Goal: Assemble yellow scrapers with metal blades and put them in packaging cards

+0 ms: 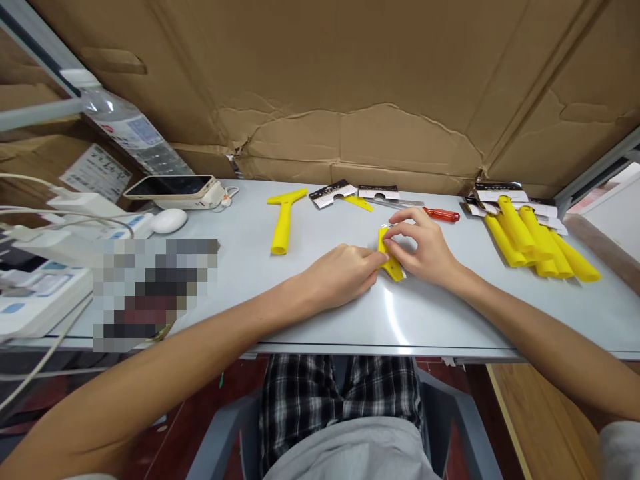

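Both hands meet over a small flat yellow scraper part with a silvery edge, just above the desk. My left hand is closed, pinching it between thumb and fingers. My right hand bends its thumb and fingertips onto the part's upper right side. The fingers hide some of the part. To the left lies a yellow T-shaped scraper handle. Behind the hands are a card with a yellow strip beside it, another card, and a screwdriver with a red handle.
Several yellow scraper handles with cards are piled at the right. On the left are a phone, a white mouse, power strips with cables, a water bottle and a pixelated patch. A cardboard wall stands behind the desk.
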`<state>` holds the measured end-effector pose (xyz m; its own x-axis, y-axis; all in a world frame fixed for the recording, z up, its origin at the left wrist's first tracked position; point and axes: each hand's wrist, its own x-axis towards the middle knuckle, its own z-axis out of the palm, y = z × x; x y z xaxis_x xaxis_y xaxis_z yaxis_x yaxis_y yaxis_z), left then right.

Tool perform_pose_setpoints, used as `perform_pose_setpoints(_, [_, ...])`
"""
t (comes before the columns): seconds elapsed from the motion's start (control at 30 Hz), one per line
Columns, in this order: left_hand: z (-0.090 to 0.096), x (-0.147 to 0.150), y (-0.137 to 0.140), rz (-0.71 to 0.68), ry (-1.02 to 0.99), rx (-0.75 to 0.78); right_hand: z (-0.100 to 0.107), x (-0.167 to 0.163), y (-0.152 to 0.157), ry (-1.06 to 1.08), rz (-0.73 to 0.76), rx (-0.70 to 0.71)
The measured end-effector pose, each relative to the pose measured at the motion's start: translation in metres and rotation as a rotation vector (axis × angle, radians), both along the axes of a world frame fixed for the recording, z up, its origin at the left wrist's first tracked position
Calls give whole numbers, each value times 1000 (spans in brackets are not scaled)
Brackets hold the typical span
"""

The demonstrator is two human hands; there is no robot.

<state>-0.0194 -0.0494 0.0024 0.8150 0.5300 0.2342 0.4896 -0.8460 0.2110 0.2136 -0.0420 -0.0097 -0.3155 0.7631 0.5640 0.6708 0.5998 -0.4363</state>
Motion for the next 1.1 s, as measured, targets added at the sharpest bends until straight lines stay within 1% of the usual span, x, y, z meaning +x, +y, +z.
perform_pose_setpoints(0.13, [2,-1,2,-15,-18,-28,-4,5,4,-48,55,60])
perform_pose_setpoints(0.27, [4,-3,7,-2,-50,-100,-4,7,6,-61,70,130])
perform_pose_setpoints(0.43, [4,-4,9,6,-82,-135,-6,11,8,-130,127,158])
perform_pose_setpoints(0.57, [4,-4,8,17,-80,-138,-10,14,11,-200,144,147])
perform_pose_setpoints(0.77, [6,-4,8,8,-92,-129,-7,14,9,-174,132,161])
perform_pose_setpoints(0.93, [5,-6,10,22,-111,-113,-6,14,9,-199,156,116])
perform_pose_setpoints(1.1, [6,-7,12,26,-111,-109,-6,14,9,-200,145,75])
